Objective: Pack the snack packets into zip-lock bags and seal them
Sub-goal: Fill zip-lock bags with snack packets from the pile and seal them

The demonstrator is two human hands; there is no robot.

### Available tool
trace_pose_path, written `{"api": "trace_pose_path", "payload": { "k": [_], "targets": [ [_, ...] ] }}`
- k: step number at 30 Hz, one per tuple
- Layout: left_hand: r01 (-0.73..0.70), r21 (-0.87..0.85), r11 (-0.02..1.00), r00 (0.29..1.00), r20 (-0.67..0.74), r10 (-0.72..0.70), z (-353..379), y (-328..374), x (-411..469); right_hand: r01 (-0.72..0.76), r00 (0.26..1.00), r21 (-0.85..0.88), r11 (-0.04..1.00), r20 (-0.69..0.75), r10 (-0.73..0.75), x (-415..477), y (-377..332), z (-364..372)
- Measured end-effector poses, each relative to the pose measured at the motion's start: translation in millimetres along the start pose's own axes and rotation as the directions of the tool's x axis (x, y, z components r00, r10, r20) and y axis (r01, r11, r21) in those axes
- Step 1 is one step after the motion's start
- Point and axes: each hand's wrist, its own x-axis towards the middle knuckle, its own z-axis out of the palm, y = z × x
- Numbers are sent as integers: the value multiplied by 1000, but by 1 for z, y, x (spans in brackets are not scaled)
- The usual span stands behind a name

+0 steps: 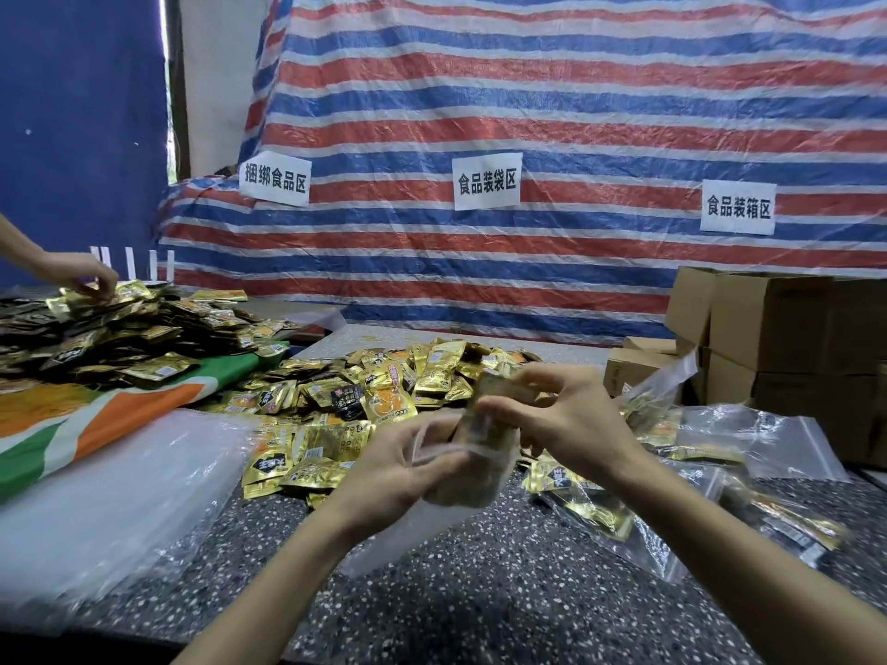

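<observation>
A heap of gold and black snack packets lies on the speckled table. My left hand grips the mouth of a clear zip-lock bag from the left. My right hand holds a blurred bunch of packets at the bag's opening. The bag's lower part is clear and hangs toward the table. How far the packets are inside the bag cannot be told from the blur.
A stack of empty clear bags lies at the left. Filled zip-lock bags lie at the right, beside cardboard boxes. Another person's hand reaches into a second packet pile at far left. A striped tarp hangs behind.
</observation>
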Motion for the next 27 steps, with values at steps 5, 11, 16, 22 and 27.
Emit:
{"api": "trace_pose_path", "payload": {
  "k": [5,11,16,22,27],
  "targets": [
    [-77,-99,992,992,-111,66,-6,26,22,96,995,-36,995,-32,-97,12,-13,-2],
    [-107,-222,969,975,-213,59,-15,43,41,89,986,-335,938,161,-36,14,-11,-20],
    [-99,-149,984,975,-211,66,-23,26,42,32,987,-238,971,162,7,10,1,-28],
    [-79,-60,995,967,-248,62,-39,2,39,23,985,-176,984,173,8,9,1,-23],
    [47,-99,994,916,-393,-82,-60,-27,34,44,984,-169,985,178,-13,10,-5,-20]
  ]
}}
